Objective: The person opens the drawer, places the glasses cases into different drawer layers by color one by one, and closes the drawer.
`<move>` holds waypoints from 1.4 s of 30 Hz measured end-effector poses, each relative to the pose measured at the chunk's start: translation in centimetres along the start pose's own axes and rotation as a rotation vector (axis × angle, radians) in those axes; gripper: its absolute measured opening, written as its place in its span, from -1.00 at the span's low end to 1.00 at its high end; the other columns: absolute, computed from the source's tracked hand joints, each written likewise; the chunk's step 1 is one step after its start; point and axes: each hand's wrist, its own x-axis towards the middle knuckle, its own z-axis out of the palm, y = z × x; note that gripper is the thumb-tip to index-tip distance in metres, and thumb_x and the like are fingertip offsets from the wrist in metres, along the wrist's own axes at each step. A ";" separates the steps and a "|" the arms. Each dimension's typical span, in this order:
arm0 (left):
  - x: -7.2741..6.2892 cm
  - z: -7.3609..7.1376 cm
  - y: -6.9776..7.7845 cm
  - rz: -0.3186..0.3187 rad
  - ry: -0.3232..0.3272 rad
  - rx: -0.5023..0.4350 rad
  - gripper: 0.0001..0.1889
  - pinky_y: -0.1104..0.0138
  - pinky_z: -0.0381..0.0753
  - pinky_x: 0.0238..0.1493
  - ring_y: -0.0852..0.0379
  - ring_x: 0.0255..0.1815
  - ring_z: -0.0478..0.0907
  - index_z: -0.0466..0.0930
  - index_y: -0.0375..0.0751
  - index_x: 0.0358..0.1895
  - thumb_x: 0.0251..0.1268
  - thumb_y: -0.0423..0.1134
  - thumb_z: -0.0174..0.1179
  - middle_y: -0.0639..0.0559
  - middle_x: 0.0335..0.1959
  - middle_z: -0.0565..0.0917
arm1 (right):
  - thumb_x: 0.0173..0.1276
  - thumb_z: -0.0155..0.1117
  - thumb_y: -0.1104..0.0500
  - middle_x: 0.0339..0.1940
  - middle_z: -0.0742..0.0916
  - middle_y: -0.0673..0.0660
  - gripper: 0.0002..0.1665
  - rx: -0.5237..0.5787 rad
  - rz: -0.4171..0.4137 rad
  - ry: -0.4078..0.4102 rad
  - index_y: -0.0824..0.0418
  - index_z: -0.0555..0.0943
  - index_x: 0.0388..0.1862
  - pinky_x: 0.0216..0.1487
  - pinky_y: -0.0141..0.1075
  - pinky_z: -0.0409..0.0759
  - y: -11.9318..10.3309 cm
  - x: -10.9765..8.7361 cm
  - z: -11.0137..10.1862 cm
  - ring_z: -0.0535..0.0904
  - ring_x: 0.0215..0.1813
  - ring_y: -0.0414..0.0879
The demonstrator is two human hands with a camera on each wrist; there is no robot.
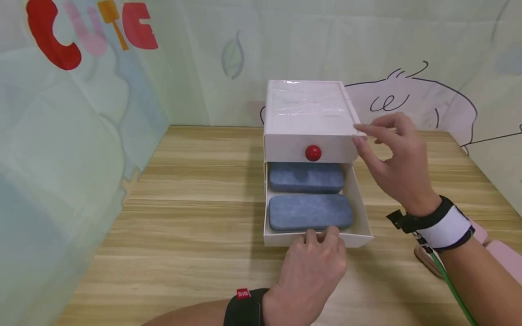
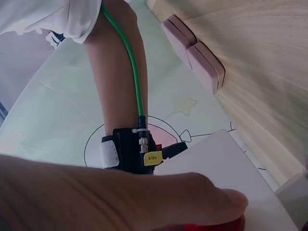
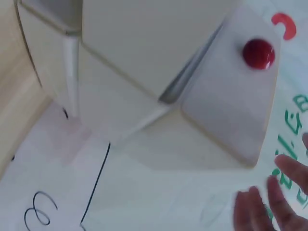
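A white two-drawer cabinet (image 1: 310,108) stands on the wooden table. Its lower drawer (image 1: 362,213) is pulled out, with two blue oblong cases (image 1: 311,212) lying one behind the other inside. My left hand (image 1: 311,267) is at that drawer's front, and the left wrist view shows its thumb (image 2: 211,199) against a red knob (image 2: 226,226), the other fingers hidden. My right hand (image 1: 401,158) hovers at the cabinet's upper right front corner, thumb and fingers apart, holding nothing. Another red knob (image 1: 313,153) sits on the upper drawer front.
Pink cases (image 2: 207,67) lie on the table to the right, partly behind my right forearm in the head view. Close to them is a brown rounded object (image 1: 428,261). A printed cloth backdrop (image 1: 204,59) rises behind the table and along its sides.
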 end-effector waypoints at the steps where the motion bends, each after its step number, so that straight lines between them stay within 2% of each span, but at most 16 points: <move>1: 0.0 0.0 0.0 -0.002 0.000 0.003 -0.95 0.44 0.41 -0.62 0.19 -0.56 0.52 0.72 -0.05 -0.39 0.14 -0.22 0.40 0.10 -0.40 0.54 | 0.30 0.45 0.24 -0.01 0.68 0.37 -0.64 -0.017 0.039 -0.005 0.33 0.74 0.06 0.10 -0.31 0.52 0.3 0.2 -0.1 0.60 0.06 0.18; 4: -0.1 0.1 0.1 0.001 -0.001 0.004 -0.95 0.44 0.41 -0.62 0.19 -0.56 0.51 0.71 -0.05 -0.38 0.12 -0.22 0.40 0.10 -0.39 0.53 | 0.30 0.47 0.23 0.25 0.66 0.32 -0.57 -0.030 0.121 -0.051 0.28 0.71 0.14 0.29 0.09 0.56 1.3 0.4 -0.1 0.57 0.29 0.24; 5: -0.1 0.1 0.1 0.004 -0.001 0.001 -0.95 0.44 0.42 -0.61 0.19 -0.56 0.51 0.71 -0.05 -0.38 0.12 -0.22 0.40 0.09 -0.39 0.53 | 0.30 0.47 0.22 0.29 0.66 0.29 -0.58 -0.022 0.138 -0.065 0.27 0.71 0.14 0.28 0.17 0.56 1.5 0.3 0.0 0.59 0.30 0.24; 6: -0.1 0.1 0.1 0.005 0.000 -0.002 -0.95 0.44 0.41 -0.61 0.18 -0.56 0.51 0.71 -0.05 -0.38 0.12 -0.23 0.40 0.09 -0.39 0.53 | 0.31 0.46 0.22 0.32 0.66 0.26 -0.58 -0.012 0.152 -0.079 0.26 0.71 0.15 0.26 0.17 0.57 1.8 0.2 0.1 0.61 0.30 0.23; 8: -0.1 0.0 0.1 0.013 -0.011 -0.016 -0.95 0.43 0.44 -0.59 0.18 -0.55 0.52 0.71 -0.06 -0.38 0.13 -0.23 0.40 0.09 -0.39 0.54 | 0.32 0.46 0.22 0.31 0.68 0.21 -0.58 0.014 0.177 -0.089 0.24 0.71 0.15 0.21 0.00 0.63 2.2 -0.2 0.4 0.66 0.26 0.21; 10: -0.1 0.0 0.1 0.019 -0.022 -0.026 -0.95 0.43 0.46 -0.58 0.17 -0.54 0.52 0.72 -0.06 -0.37 0.15 -0.22 0.40 0.09 -0.38 0.54 | 0.30 0.46 0.23 0.28 0.71 0.18 -0.58 0.036 0.194 -0.074 0.23 0.72 0.14 0.11 -0.28 0.67 2.5 -0.5 0.8 0.71 0.20 0.18; 13: 0.0 0.0 0.1 0.023 -0.038 -0.028 -0.96 0.43 0.46 -0.59 0.18 -0.54 0.54 0.73 -0.05 -0.35 0.17 -0.21 0.40 0.10 -0.38 0.55 | 0.28 0.47 0.25 0.24 0.74 0.14 -0.58 0.066 0.214 -0.026 0.20 0.73 0.14 0.04 -0.62 0.56 2.7 -0.8 1.2 0.73 0.17 0.14; 15: 0.0 -0.1 0.1 0.023 -0.046 -0.027 -0.95 0.43 0.46 -0.59 0.18 -0.53 0.54 0.74 -0.04 -0.34 0.17 -0.20 0.40 0.10 -0.37 0.55 | 0.27 0.47 0.25 0.23 0.74 0.13 -0.59 0.077 0.223 0.011 0.18 0.74 0.13 0.00 -0.72 0.51 2.7 -0.9 1.5 0.74 0.14 0.13; 18: 0.1 -0.1 0.1 0.025 -0.054 -0.026 -0.94 0.43 0.46 -0.60 0.18 -0.53 0.55 0.74 -0.04 -0.33 0.16 -0.19 0.41 0.10 -0.37 0.55 | 0.26 0.48 0.26 0.20 0.74 0.10 -0.59 0.089 0.237 0.054 0.14 0.74 0.11 -0.02 -0.72 0.51 2.6 -1.0 1.8 0.73 0.13 0.08; 21: 0.1 -0.1 0.1 0.024 -0.048 -0.017 -0.93 0.43 0.45 -0.60 0.18 -0.53 0.55 0.74 -0.03 -0.33 0.15 -0.19 0.42 0.10 -0.37 0.55 | 0.24 0.49 0.27 0.19 0.74 0.08 -0.58 0.096 0.245 0.081 0.11 0.74 0.11 -0.04 -0.73 0.51 2.6 -1.1 2.0 0.73 0.12 -0.06; 24: 0.1 -0.1 0.2 0.019 -0.047 -0.016 -0.93 0.44 0.43 -0.61 0.18 -0.53 0.54 0.73 -0.03 -0.34 0.14 -0.18 0.42 0.10 -0.36 0.55 | 0.23 0.50 0.29 0.17 0.74 0.07 -0.58 0.097 0.243 0.100 0.10 0.75 0.09 -0.11 -0.77 0.48 2.7 -1.2 2.1 0.71 0.12 -0.23; 26: 0.1 -0.1 0.2 0.018 -0.053 -0.023 -0.92 0.44 0.43 -0.61 0.18 -0.52 0.55 0.73 -0.03 -0.33 0.15 -0.18 0.42 0.10 -0.36 0.55 | 0.22 0.50 0.30 0.17 0.74 0.07 -0.59 0.098 0.239 0.110 0.11 0.75 0.08 -0.18 -0.77 0.46 2.8 -1.2 2.2 0.70 0.12 -0.26; 28: 0.2 0.0 0.2 0.013 -0.049 -0.026 -0.93 0.44 0.44 -0.60 0.18 -0.51 0.56 0.73 -0.03 -0.34 0.16 -0.19 0.41 0.10 -0.35 0.55 | 0.23 0.49 0.30 0.17 0.74 0.07 -0.59 0.093 0.235 0.114 0.12 0.75 0.08 -0.25 -0.75 0.42 2.8 -1.2 2.2 0.70 0.12 -0.21; 35: 0.2 0.1 0.0 -0.002 -0.027 -0.023 -0.94 0.44 0.49 -0.59 0.18 -0.50 0.56 0.73 -0.04 -0.35 0.14 -0.21 0.42 0.10 -0.35 0.57 | 0.26 0.48 0.26 0.17 0.73 0.09 -0.60 0.076 0.214 0.106 0.13 0.74 0.10 -0.30 -0.76 0.40 2.4 -0.9 2.4 0.74 0.06 0.13; 42: 0.2 0.2 0.1 -0.022 0.031 0.011 -0.93 0.44 0.42 -0.63 0.21 -0.54 0.50 0.69 -0.03 -0.39 0.09 -0.22 0.40 0.12 -0.39 0.53 | 0.29 0.46 0.23 0.19 0.72 0.11 -0.60 0.066 0.222 0.094 0.15 0.72 0.12 -0.28 -0.78 0.40 2.3 -0.8 2.5 0.75 0.06 0.18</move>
